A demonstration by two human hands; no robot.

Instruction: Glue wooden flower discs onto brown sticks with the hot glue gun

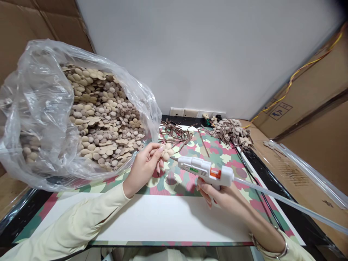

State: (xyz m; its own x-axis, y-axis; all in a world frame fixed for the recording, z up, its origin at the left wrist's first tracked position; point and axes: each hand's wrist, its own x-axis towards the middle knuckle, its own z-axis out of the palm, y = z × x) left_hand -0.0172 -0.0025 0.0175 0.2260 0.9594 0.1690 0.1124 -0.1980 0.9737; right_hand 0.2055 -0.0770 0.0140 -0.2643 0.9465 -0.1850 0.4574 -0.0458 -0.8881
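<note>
Framed symbols (281, 110) mark the cardboard box (307, 96); no words can be read.

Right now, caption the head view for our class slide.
The left hand holds a beige flower near a glue gun in the right hand, beside a clear bag of flowers.

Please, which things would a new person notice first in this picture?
Probably the big clear bag at the left, open and full of pale flower shapes. Next, near the middle, the white glue gun in the right hand, pointing at the single flower in the left hand.
</note>
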